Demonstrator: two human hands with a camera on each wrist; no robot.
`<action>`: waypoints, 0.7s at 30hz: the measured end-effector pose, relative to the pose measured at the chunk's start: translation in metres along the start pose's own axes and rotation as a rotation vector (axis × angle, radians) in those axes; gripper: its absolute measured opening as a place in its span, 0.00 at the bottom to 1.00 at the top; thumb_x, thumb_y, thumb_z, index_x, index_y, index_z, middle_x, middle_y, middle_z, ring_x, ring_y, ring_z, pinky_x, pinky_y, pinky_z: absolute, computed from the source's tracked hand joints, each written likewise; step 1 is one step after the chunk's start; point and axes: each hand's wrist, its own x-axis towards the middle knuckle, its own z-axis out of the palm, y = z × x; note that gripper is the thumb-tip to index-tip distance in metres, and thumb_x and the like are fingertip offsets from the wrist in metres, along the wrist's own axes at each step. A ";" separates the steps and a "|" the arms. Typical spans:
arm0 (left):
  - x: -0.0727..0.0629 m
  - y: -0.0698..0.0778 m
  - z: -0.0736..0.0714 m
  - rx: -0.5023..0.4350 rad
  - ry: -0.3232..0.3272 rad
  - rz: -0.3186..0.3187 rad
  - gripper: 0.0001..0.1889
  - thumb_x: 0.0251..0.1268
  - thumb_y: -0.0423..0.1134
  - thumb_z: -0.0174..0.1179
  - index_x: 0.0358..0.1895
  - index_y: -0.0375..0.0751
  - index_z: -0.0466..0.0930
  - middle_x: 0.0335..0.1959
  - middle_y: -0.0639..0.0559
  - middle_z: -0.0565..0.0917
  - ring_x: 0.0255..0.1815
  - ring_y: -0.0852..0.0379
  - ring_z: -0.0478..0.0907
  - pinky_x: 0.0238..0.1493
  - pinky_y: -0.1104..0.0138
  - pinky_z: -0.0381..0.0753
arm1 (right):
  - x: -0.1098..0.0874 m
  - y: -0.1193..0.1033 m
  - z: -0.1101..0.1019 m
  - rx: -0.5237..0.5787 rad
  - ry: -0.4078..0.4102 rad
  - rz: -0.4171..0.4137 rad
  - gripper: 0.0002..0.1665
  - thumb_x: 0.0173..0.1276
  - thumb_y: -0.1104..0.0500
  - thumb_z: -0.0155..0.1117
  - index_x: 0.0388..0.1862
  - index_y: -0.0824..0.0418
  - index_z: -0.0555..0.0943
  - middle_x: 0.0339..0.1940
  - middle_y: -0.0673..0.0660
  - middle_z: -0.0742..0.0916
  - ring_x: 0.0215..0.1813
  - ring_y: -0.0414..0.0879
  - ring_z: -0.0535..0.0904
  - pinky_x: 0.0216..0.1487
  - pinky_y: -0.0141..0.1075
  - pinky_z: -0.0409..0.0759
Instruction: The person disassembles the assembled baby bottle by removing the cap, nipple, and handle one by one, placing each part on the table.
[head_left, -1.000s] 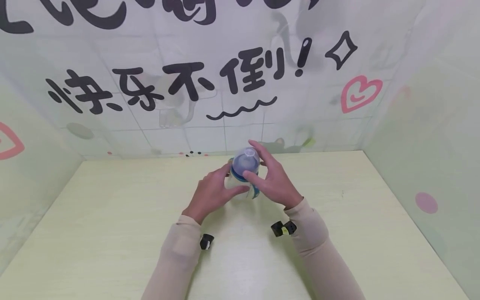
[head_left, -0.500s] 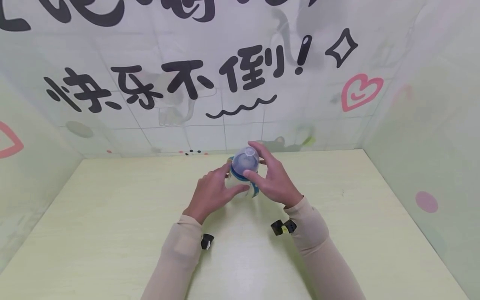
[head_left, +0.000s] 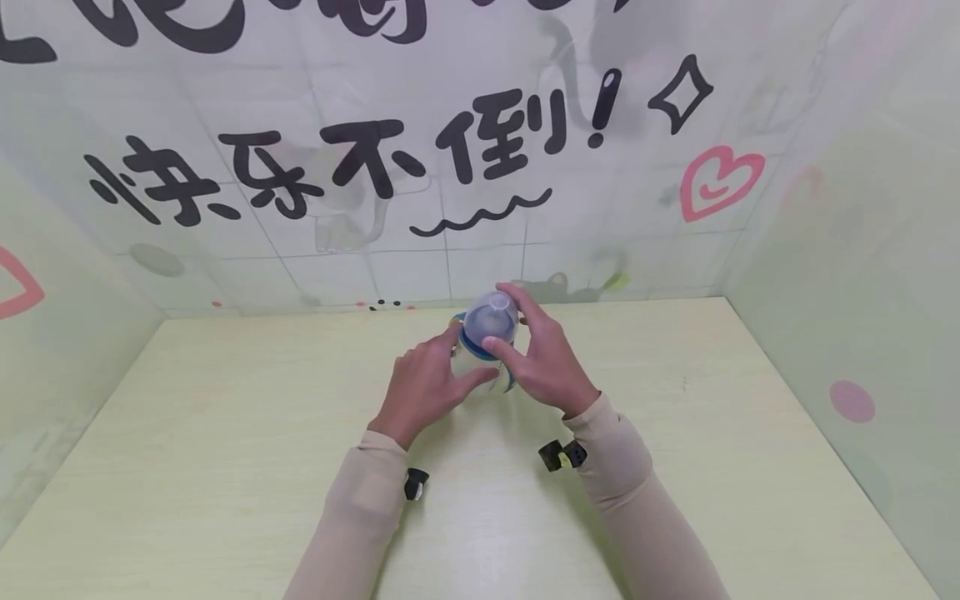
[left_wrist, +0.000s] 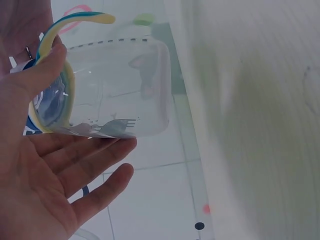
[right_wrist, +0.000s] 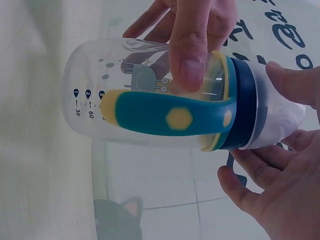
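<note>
Both hands hold a baby bottle (right_wrist: 82,120) near the back of the table. Its clear body bears a printed scale and a grey animal. Around the neck sit a dark blue ring (right_wrist: 245,105) and curved teal-and-yellow handles (right_wrist: 145,112). A translucent domed cap (head_left: 491,321) covers the top. My left hand (head_left: 420,383) grips the body just below the ring, thumb on the near side. With thumb and fingers spread round the cap, my right hand (head_left: 551,367) holds it from the right. The bottle leans slightly in the head view, its base close over the table.
The pale wooden table (head_left: 247,467) reaches back to a white printed wall (head_left: 337,275) right behind the bottle. Side walls (head_left: 847,317) stand to the left and right. Black wrist devices (head_left: 562,455) sit at both sleeves.
The bottle has turned slightly, and its near teal handle shows less below my right hand. Both hands keep nearly the same place and hold.
</note>
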 end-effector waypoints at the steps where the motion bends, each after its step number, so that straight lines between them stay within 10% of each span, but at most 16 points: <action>1: 0.000 0.000 0.000 0.001 0.004 0.003 0.37 0.57 0.65 0.67 0.60 0.39 0.75 0.34 0.48 0.84 0.33 0.49 0.82 0.31 0.52 0.80 | 0.000 0.000 0.000 0.000 0.004 -0.004 0.39 0.66 0.65 0.69 0.73 0.67 0.64 0.63 0.63 0.79 0.64 0.53 0.75 0.63 0.51 0.72; 21: -0.001 -0.004 -0.005 -0.010 -0.003 -0.067 0.40 0.56 0.64 0.68 0.63 0.38 0.73 0.40 0.43 0.86 0.39 0.45 0.84 0.36 0.51 0.81 | 0.001 -0.003 -0.020 0.009 0.205 0.015 0.38 0.67 0.64 0.68 0.72 0.66 0.64 0.60 0.63 0.80 0.54 0.57 0.79 0.56 0.52 0.76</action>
